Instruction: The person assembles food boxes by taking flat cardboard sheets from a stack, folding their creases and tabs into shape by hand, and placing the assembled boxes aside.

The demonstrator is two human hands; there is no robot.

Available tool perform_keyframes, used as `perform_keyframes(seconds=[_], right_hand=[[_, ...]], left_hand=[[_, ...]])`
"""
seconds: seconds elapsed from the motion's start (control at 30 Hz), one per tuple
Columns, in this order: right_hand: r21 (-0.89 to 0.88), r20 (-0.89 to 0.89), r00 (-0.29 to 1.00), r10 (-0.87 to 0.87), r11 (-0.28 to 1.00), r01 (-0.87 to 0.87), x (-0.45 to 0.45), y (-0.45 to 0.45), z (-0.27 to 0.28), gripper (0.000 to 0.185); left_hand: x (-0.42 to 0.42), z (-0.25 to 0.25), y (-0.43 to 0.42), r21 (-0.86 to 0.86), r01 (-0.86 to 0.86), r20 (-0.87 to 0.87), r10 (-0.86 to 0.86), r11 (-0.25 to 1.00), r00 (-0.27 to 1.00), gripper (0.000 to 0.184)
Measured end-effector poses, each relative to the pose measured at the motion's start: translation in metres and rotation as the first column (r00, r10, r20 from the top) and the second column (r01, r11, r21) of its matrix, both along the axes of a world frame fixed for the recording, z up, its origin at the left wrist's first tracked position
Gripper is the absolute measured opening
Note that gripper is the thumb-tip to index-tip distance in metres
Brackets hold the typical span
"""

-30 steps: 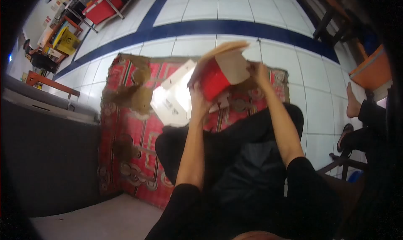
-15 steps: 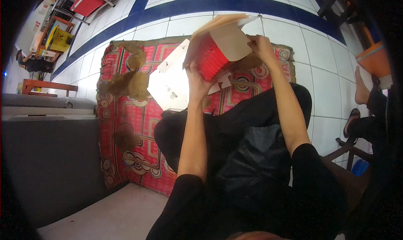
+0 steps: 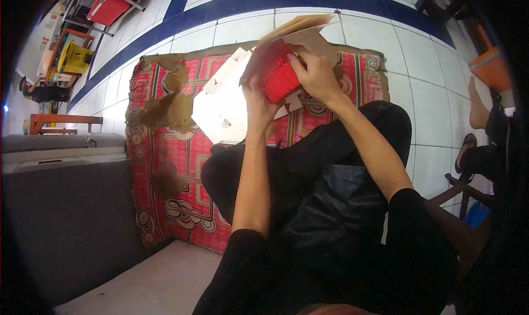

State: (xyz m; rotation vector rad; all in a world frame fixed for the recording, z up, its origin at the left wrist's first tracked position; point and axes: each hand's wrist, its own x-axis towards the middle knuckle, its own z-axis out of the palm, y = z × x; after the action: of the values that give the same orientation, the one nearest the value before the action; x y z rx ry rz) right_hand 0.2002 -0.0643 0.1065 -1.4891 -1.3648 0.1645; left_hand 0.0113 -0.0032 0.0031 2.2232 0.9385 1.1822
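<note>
Above the mat, in front of my crossed legs, a fanned stack of cardboard sheets [image 3: 278, 75] is held up at a tilt. Its near face is bright red, and pale brown flaps stick out at the top. My left hand [image 3: 259, 103] is closed round the stack's lower left edge. On the right side my right hand [image 3: 318, 79] grips it, thumb lying on the red face and the other fingers partly hidden by the hand. Flat white card pieces [image 3: 212, 108] with dark marks lie just left of my left hand.
A worn red patterned mat [image 3: 182, 172] lies on white floor tiles [image 3: 424, 89] with a blue band. To the left stands a large grey box-like unit [image 3: 66, 205]. At the right are another person's bare foot [image 3: 478, 108] and a wooden chair [image 3: 460, 205].
My right hand has moved left and down from the pale flap at the outer edge onto the stack's red face. My left hand keeps its hold in nearly the same place.
</note>
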Motion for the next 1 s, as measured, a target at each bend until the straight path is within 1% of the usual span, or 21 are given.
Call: perform_keyframes(seconds=[0.03,0.07,0.1,0.17,0.2,0.27,0.4,0.47,0.5,0.57,0.67,0.7,0.77,0.87,1.0], right_hand=[[0.113,0.018,1.000,0.000,0.994,-0.002,-0.003,0.000,-0.004,0.028],[0.031,0.064,0.997,0.045,0.998,-0.047,0.002,0.001,-0.005,0.026],[0.029,0.058,0.997,0.043,0.999,-0.045,0.004,0.000,-0.002,0.026],[-0.034,0.114,0.992,0.056,0.998,-0.052,0.009,0.000,0.005,0.026],[-0.034,0.116,0.992,0.054,0.998,-0.050,0.012,0.001,0.007,0.026],[0.025,0.195,0.979,0.052,0.998,-0.058,0.016,-0.001,0.008,0.026],[0.038,0.208,0.976,0.063,0.997,-0.072,0.017,-0.003,0.017,0.026],[-0.095,0.205,0.978,0.037,0.995,-0.018,0.015,-0.006,0.020,0.030],[-0.093,0.205,0.978,0.037,0.995,-0.018,0.010,-0.005,0.018,0.030],[0.056,0.208,0.975,-0.079,0.996,0.069,-0.002,-0.003,0.007,0.037],[0.099,0.157,0.986,-0.056,0.994,0.041,-0.002,0.002,-0.003,0.041],[0.099,0.155,0.986,-0.057,0.994,0.042,-0.003,0.002,-0.002,0.041],[0.027,0.149,0.989,-0.018,1.000,0.015,-0.002,0.002,0.001,0.039],[0.080,0.152,0.988,0.014,0.996,-0.026,-0.002,0.003,0.000,0.038],[0.065,0.175,0.984,0.007,0.998,-0.018,-0.001,0.003,0.001,0.036]], left_hand=[[0.000,-0.001,-0.001,0.002,-0.008,0.007,0.008,1.000,1.000,0.117],[0.000,-0.001,-0.002,0.003,-0.018,0.014,0.018,1.000,1.000,0.118],[-0.002,-0.001,-0.002,0.001,-0.016,0.009,0.016,1.000,1.000,0.118],[-0.001,0.002,-0.001,0.012,0.000,-0.007,0.000,1.000,1.000,0.118],[-0.001,-0.003,0.003,0.014,0.001,-0.005,-0.001,1.000,1.000,0.118],[-0.004,-0.013,0.009,0.069,-0.002,-0.112,0.010,0.998,0.994,0.126],[-0.004,-0.008,0.005,0.022,-0.005,-0.102,0.007,1.000,0.995,0.127],[-0.003,-0.008,0.007,0.095,-0.003,-0.112,0.014,0.995,0.994,0.126],[-0.002,-0.008,0.007,0.097,-0.003,-0.112,0.014,0.995,0.994,0.126],[-0.001,-0.009,0.006,0.020,0.016,-0.088,-0.014,1.000,0.996,0.126],[-0.001,-0.009,0.005,0.065,0.003,-0.115,0.005,0.998,0.993,0.127],[-0.001,-0.008,0.004,0.065,0.004,-0.117,0.004,0.998,0.993,0.127],[-0.001,-0.007,0.003,0.057,-0.007,-0.128,0.015,0.998,0.992,0.129],[-0.002,-0.014,0.006,0.017,-0.009,-0.132,0.011,1.000,0.991,0.130],[-0.002,-0.011,0.004,0.032,-0.017,-0.144,0.021,0.999,0.989,0.129]])
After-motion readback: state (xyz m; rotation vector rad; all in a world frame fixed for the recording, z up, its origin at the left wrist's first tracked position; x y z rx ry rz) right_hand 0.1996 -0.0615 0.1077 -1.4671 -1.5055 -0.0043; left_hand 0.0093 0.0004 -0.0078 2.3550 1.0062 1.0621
